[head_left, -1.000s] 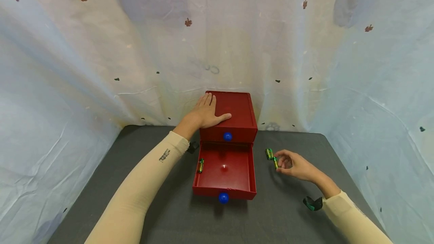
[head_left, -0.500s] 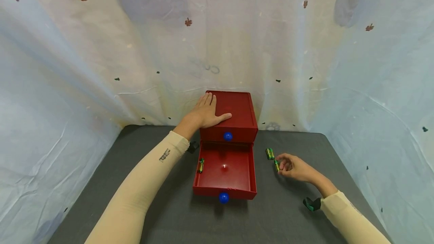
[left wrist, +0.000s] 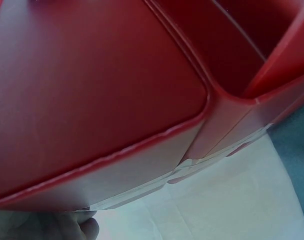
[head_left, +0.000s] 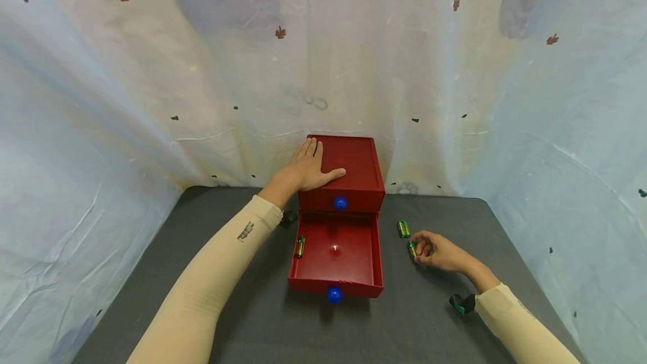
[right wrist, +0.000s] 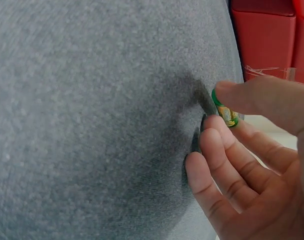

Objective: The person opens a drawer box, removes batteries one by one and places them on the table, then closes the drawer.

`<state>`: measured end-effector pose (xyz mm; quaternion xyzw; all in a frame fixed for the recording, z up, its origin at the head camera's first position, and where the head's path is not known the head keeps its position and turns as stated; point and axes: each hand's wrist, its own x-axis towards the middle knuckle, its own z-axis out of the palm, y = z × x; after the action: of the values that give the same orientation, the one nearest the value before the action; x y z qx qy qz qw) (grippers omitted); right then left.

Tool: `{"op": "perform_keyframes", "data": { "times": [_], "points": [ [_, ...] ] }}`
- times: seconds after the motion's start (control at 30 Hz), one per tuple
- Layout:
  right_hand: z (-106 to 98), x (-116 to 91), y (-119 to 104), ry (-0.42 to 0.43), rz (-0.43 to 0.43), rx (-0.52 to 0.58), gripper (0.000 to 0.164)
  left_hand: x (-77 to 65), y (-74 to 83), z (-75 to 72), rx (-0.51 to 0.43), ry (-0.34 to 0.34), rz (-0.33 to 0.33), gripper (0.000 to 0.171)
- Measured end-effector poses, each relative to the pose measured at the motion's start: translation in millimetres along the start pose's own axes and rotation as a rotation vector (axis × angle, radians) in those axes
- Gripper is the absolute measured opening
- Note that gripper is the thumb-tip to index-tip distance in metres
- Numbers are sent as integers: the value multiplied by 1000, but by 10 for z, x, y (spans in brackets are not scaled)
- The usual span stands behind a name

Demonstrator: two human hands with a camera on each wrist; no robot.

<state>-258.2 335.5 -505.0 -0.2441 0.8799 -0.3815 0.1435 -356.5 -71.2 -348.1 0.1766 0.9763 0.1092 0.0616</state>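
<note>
My left hand [head_left: 305, 168] rests spread on the top left of a red two-drawer cabinet [head_left: 354, 162]. Its lower drawer [head_left: 349, 251] is pulled out, and a green battery [head_left: 300, 246] lies along that drawer's left wall. On the table right of the cabinet, my right hand [head_left: 438, 251] pinches another green battery [head_left: 412, 249] between thumb and fingers. The right wrist view shows this battery [right wrist: 226, 114] at or very near the cloth, partly covered by the fingers. Just beyond it lie two green batteries [head_left: 402, 229] side by side.
Blue round knobs mark the upper drawer [head_left: 340, 204] and the lower one [head_left: 334, 295]. Dark grey cloth covers the table [head_left: 404, 324]. A pale curtain [head_left: 343, 72] with leaf shapes hangs behind and at both sides.
My right hand has moved slightly nearer with its battery, which now lies a little apart from the pair. The left hand stays on the cabinet top.
</note>
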Motion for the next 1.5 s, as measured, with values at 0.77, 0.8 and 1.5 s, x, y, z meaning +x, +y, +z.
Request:
{"op": "perform_keyframes", "data": {
  "times": [0.77, 0.8, 1.5],
  "points": [
    [41, 16, 56, 15, 25, -20, 46, -62, 13, -25, 7, 9, 17, 111],
    [43, 14, 53, 17, 27, -20, 46, -61, 13, -24, 7, 11, 18, 111],
    [22, -51, -40, 64, 7, -50, 54, -6, 3, -8, 0, -14, -3, 109]
  ]
}}
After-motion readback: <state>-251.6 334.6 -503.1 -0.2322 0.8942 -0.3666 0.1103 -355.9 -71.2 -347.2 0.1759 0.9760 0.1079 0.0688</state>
